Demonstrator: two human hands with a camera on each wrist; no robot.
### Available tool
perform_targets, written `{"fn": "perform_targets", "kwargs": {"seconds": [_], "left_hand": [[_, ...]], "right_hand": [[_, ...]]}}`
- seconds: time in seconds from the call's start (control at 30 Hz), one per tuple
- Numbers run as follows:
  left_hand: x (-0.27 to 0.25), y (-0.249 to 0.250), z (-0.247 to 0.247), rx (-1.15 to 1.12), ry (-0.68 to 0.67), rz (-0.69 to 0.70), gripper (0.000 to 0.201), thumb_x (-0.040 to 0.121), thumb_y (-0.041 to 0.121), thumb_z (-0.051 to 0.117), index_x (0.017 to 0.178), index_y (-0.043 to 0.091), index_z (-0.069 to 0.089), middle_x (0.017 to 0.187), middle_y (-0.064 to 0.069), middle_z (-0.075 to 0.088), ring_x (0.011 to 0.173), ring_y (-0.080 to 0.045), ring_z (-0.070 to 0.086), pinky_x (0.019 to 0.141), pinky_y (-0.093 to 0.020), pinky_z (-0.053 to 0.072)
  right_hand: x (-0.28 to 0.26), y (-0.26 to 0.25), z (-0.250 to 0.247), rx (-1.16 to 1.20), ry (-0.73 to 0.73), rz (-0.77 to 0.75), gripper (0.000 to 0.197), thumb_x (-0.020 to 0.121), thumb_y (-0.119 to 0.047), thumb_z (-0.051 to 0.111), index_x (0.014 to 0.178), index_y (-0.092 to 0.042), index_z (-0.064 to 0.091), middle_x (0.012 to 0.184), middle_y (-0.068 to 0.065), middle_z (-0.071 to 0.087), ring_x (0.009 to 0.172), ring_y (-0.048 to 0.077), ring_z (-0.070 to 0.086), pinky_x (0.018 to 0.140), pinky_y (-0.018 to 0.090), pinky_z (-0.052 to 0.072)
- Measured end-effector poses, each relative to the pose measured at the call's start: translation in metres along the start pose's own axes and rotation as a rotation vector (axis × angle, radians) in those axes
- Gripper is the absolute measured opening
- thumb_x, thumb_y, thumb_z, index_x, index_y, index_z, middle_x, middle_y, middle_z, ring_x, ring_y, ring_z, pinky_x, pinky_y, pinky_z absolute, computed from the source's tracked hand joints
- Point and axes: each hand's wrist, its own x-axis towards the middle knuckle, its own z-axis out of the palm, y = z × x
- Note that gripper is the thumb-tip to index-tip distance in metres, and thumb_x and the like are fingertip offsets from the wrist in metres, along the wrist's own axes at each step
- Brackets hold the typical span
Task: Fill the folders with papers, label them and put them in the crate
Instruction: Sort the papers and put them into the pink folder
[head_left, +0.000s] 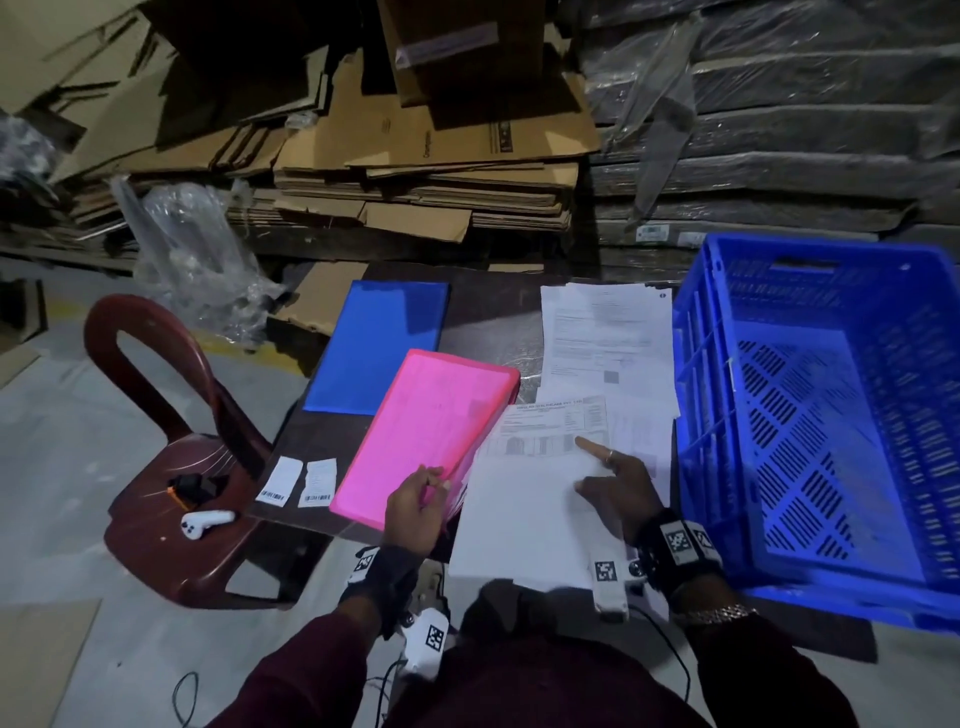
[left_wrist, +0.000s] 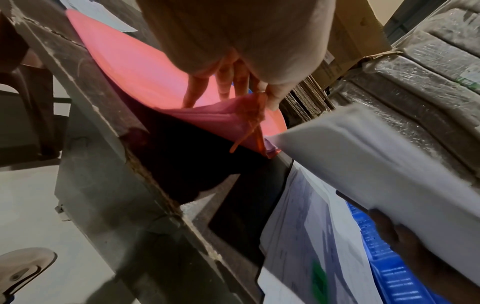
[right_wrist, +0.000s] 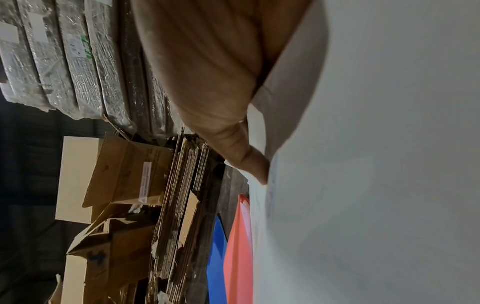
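A pink folder lies tilted on the dark table, its near edge raised. My left hand grips that near edge, with the fingers curled over the cover. Just right of it, my right hand holds a stack of white papers at the folder's open side; its thumb presses on the sheets. A blue folder lies flat behind the pink one. Two white labels sit at the table's near left corner. The blue crate stands on the right with no folders in it.
More printed sheets lie spread between the folders and the crate. A dark red plastic chair with small devices on its seat stands left of the table. Flattened cardboard and wrapped bundles are stacked behind.
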Motion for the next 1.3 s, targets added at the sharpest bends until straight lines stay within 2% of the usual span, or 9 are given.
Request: {"fn": "perform_targets", "kwargs": {"seconds": [0.1, 0.2, 0.3, 0.43, 0.67, 0.8, 1.0, 1.13, 1.3], "left_hand": [[0.000, 0.000, -0.001, -0.001, -0.028, -0.016, 0.014, 0.090, 0.007, 0.065, 0.082, 0.019, 0.062, 0.109, 0.003, 0.071, 0.103, -0.009, 0.063, 0.087, -0.018, 0.047], [-0.004, 0.002, -0.004, -0.002, -0.034, -0.028, 0.031, 0.089, 0.005, 0.064, 0.073, 0.031, 0.056, 0.106, 0.004, 0.072, 0.100, -0.003, 0.062, 0.082, -0.006, 0.044], [-0.007, 0.003, -0.005, 0.031, -0.046, -0.020, 0.024, 0.090, 0.003, 0.062, 0.075, 0.022, 0.061, 0.108, 0.004, 0.072, 0.102, -0.005, 0.061, 0.082, -0.004, 0.043], [-0.007, 0.005, -0.007, 0.051, -0.072, -0.045, 0.016, 0.092, 0.004, 0.059, 0.080, 0.013, 0.064, 0.110, 0.004, 0.070, 0.101, -0.011, 0.062, 0.075, 0.004, 0.036], [-0.004, 0.013, -0.007, 0.065, -0.100, -0.092, 0.012, 0.085, 0.007, 0.066, 0.091, 0.008, 0.076, 0.104, 0.002, 0.072, 0.098, -0.012, 0.063, 0.076, -0.005, 0.039], [-0.001, 0.016, 0.000, 0.176, -0.128, -0.007, 0.017, 0.082, 0.004, 0.062, 0.075, 0.009, 0.077, 0.101, 0.001, 0.074, 0.096, -0.016, 0.067, 0.071, 0.000, 0.037], [-0.005, 0.014, 0.002, 0.222, -0.192, -0.003, 0.014, 0.083, 0.020, 0.070, 0.095, 0.023, 0.076, 0.118, 0.002, 0.068, 0.105, -0.017, 0.063, 0.094, -0.031, 0.050], [-0.001, 0.009, -0.014, 0.311, -0.219, -0.027, 0.054, 0.080, 0.044, 0.075, 0.126, 0.023, 0.059, 0.127, 0.008, 0.054, 0.109, -0.010, 0.054, 0.093, -0.029, 0.047], [0.016, -0.007, -0.040, 0.799, -0.289, 0.118, 0.083, 0.073, 0.058, 0.075, 0.140, 0.032, 0.033, 0.146, -0.017, 0.044, 0.133, -0.039, 0.045, 0.097, -0.065, 0.042]], "right_hand": [[0.011, -0.007, 0.004, -0.022, 0.032, 0.003, 0.066, 0.077, 0.023, 0.054, 0.133, -0.012, 0.057, 0.076, 0.008, 0.065, 0.064, 0.017, 0.054, 0.062, 0.020, 0.049], [0.024, -0.011, 0.009, -0.173, 0.064, -0.089, 0.074, 0.063, 0.005, 0.068, 0.133, -0.018, 0.060, 0.123, 0.009, 0.066, 0.107, 0.022, 0.064, 0.092, 0.031, 0.053], [0.031, -0.008, 0.013, -0.252, 0.054, -0.167, 0.076, 0.058, -0.005, 0.071, 0.131, -0.023, 0.061, 0.132, 0.009, 0.062, 0.125, 0.025, 0.057, 0.107, 0.041, 0.045], [0.025, -0.015, 0.021, -0.327, 0.099, -0.241, 0.067, 0.073, 0.015, 0.064, 0.135, -0.010, 0.059, 0.135, 0.001, 0.057, 0.127, 0.013, 0.051, 0.096, 0.011, 0.042], [0.029, -0.004, 0.031, -0.336, 0.114, -0.284, 0.066, 0.075, 0.013, 0.064, 0.135, -0.013, 0.059, 0.139, 0.004, 0.057, 0.131, 0.015, 0.050, 0.103, 0.021, 0.039], [0.035, 0.003, 0.045, -0.319, 0.085, -0.296, 0.064, 0.079, 0.012, 0.066, 0.138, -0.013, 0.056, 0.142, 0.002, 0.053, 0.132, 0.014, 0.048, 0.111, 0.027, 0.037], [0.038, 0.010, 0.054, -0.376, 0.030, -0.312, 0.062, 0.082, 0.010, 0.065, 0.137, -0.016, 0.056, 0.141, -0.003, 0.053, 0.131, 0.009, 0.046, 0.105, 0.013, 0.033], [0.031, 0.017, 0.041, -0.443, 0.121, -0.368, 0.051, 0.080, 0.010, 0.066, 0.127, -0.009, 0.064, 0.126, 0.001, 0.063, 0.115, 0.017, 0.059, 0.086, 0.000, 0.038], [0.029, 0.026, 0.025, -0.453, 0.247, -0.245, 0.046, 0.074, 0.013, 0.056, 0.101, -0.018, 0.076, 0.115, 0.002, 0.072, 0.098, 0.016, 0.068, 0.091, 0.037, 0.056]]}}
